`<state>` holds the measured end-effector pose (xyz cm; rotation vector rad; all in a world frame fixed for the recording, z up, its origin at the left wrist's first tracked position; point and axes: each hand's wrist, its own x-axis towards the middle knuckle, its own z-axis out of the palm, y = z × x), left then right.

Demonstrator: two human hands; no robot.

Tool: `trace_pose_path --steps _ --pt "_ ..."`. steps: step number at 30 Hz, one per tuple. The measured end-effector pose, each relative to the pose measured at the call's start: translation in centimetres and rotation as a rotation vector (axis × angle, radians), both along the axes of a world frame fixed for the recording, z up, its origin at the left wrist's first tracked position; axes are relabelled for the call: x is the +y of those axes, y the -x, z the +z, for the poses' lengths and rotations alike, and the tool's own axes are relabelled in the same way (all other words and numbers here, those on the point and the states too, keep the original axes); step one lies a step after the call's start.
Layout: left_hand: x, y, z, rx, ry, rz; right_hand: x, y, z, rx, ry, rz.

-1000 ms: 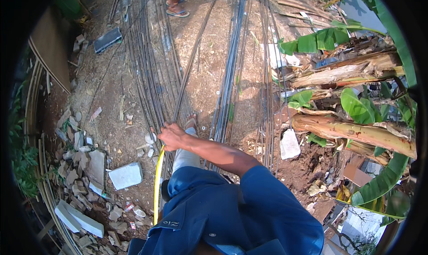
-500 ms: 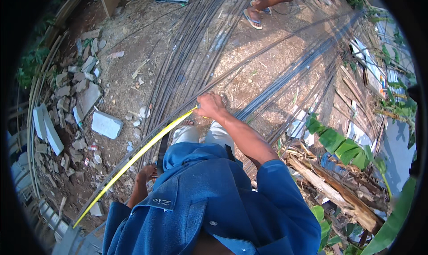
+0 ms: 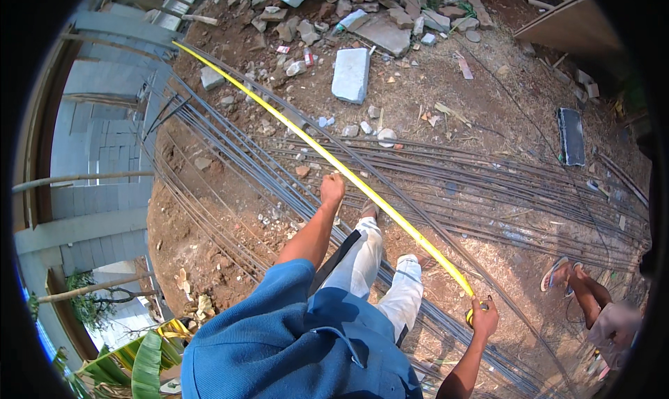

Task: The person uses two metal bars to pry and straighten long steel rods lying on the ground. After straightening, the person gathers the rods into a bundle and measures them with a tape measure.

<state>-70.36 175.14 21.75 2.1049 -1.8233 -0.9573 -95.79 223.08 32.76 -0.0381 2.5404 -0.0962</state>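
Observation:
My right hand (image 3: 483, 317) is closed around a yellow and black tape measure (image 3: 470, 319). Its long yellow blade (image 3: 327, 154) is drawn out toward the upper left. Close beside the blade runs a single dark steel rebar (image 3: 446, 240), nearly parallel to it. My left hand (image 3: 333, 188) is held in front of my leg, a little below the blade and apart from it. Its fingers are curled closed, and whatever may be in them is too small to make out. Under both hands lie bundles of thin rebar (image 3: 446, 183).
Broken concrete and rubble (image 3: 380, 33) lie at the top, with a pale block (image 3: 350, 75) nearer. Grey block walling (image 3: 111, 148) stands at left, banana leaves (image 3: 146, 364) at lower left. Another person's legs (image 3: 589, 294) are at right, near a dark slab (image 3: 571, 136).
My view has swung round to the left, so the rubble now lies ahead. The left hand has come from beside my body to the front. The right hand still holds the tape measure.

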Motion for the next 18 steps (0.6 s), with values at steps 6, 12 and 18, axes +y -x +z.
trace_pose_path --steps 6,12,18 --pt "-15.1 -4.9 -7.7 -0.132 0.296 0.219 1.9 0.5 -6.0 0.001 0.126 0.025" --pt "-28.1 -6.6 -17.1 -0.04 0.265 0.455 0.7 1.1 -14.9 -0.099 -0.07 0.121" --pt "-31.4 -6.8 -31.2 0.512 0.392 0.547 -1.1 2.6 -31.2 -0.293 0.114 0.024"
